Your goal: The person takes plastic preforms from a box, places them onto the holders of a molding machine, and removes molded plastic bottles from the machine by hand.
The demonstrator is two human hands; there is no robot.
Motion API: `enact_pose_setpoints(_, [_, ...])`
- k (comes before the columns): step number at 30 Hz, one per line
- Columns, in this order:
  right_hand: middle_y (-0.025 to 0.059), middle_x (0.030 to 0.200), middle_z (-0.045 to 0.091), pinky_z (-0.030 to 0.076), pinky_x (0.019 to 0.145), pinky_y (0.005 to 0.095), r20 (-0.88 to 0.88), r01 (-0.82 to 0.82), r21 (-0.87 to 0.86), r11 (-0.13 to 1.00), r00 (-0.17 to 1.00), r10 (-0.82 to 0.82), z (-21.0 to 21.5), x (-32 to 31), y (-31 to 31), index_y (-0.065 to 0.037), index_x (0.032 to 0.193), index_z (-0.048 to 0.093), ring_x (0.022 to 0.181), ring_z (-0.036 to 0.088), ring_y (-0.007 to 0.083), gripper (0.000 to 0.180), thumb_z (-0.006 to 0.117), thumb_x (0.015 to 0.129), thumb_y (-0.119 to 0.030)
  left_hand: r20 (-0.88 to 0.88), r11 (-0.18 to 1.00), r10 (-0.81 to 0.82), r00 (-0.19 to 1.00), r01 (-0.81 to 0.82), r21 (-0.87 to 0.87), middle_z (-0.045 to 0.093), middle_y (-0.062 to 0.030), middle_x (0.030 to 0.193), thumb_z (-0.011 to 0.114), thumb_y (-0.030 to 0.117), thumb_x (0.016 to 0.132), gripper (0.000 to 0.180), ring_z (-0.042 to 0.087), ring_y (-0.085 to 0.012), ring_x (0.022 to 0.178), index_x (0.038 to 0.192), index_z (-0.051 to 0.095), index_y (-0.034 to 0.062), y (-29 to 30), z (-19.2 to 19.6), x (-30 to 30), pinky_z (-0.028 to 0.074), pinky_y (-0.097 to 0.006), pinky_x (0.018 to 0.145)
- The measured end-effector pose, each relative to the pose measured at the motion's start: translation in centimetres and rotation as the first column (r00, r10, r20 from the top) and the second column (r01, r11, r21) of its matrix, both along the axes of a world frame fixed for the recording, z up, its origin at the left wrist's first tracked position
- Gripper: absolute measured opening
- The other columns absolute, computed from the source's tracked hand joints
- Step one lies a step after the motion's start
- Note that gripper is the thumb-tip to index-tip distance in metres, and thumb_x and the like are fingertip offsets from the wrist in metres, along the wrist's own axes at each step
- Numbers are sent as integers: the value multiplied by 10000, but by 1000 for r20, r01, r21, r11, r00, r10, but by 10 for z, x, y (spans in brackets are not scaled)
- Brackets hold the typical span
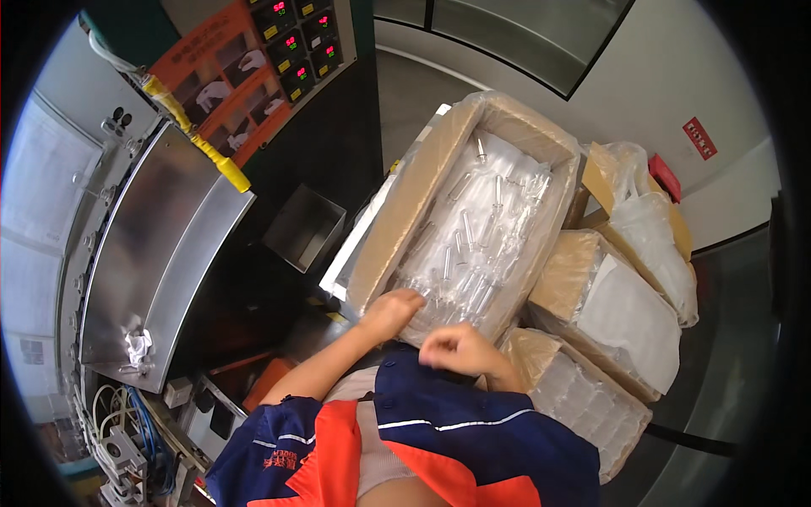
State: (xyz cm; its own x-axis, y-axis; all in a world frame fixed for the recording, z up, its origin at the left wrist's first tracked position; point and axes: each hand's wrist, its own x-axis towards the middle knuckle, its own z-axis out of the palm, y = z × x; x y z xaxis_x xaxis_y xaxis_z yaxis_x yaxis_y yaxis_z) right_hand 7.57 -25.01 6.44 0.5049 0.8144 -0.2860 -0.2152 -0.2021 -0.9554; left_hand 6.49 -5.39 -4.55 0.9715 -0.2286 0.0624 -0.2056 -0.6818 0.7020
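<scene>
Clear glass tubes (467, 230) with narrowed stems lie loosely in a long cardboard box (378, 221) lined with clear plastic film. Over the box's near left corner reaches my left hand (393, 313), its fingers bent together close to the nearest tubes. Whether anything is between its fingertips is hidden. My right hand (459, 349) hovers by the near edge of the box, right of the left hand, with fingers curled in toward the thumb. What it holds, if anything, cannot be made out.
Film-wrapped cartons (629, 317) are stacked to the right of the box. A metal bin (306, 226) stands to its left, beside a steel trough (152, 279) with crumpled white material. A yellow-sleeved cable (198, 139) hangs near a control panel (302, 46) with lit displays.
</scene>
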Motion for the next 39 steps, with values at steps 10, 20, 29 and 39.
enact_pose_setpoints(10, [210, 879, 602, 457, 743, 439, 886, 832, -168, 529, 362, -289, -130, 118, 4, 32, 957, 539, 848, 579, 378, 240, 612, 736, -23, 194, 620, -726, 659, 508, 598, 536, -8, 790, 515, 154, 751, 92, 520, -174, 832, 790, 585, 107, -42, -41, 43, 406, -276, 743])
enact_pose_setpoints(20, [221, 1012, 575, 474, 825, 455, 845, 784, -522, 336, 530, 75, -141, 133, 27, -16, 1069, 536, 1045, 520, 354, 352, 612, 725, -13, -46, 543, 584, 810, -432, -720, 575, -29, 841, 653, 14, 786, 187, 571, -142, 754, 958, 602, 68, 54, 43, 27, 463, -272, 673])
enact_pose_setpoints(29, [202, 945, 624, 497, 745, 416, 892, 873, -407, 268, 443, -91, -136, 130, 31, -25, 1094, 489, 864, 618, 363, 425, 681, 716, -36, -664, -763, 168, 729, -329, -556, 504, -139, 958, 565, 65, 892, 164, 555, -209, 800, 982, 503, -57, 232, -15, 46, 541, -256, 735])
enact_pose_setpoints(39, [215, 1008, 592, 520, 772, 321, -403, 580, 310, 753, 798, -448, -57, 91, 220, 50, 1085, 459, 919, 600, 246, 296, 604, 827, 46, -550, -693, -106, 828, -458, -556, 549, -200, 972, 480, 113, 941, 226, 599, -226, 867, 1052, 460, -84, 223, -17, -26, 563, -258, 755])
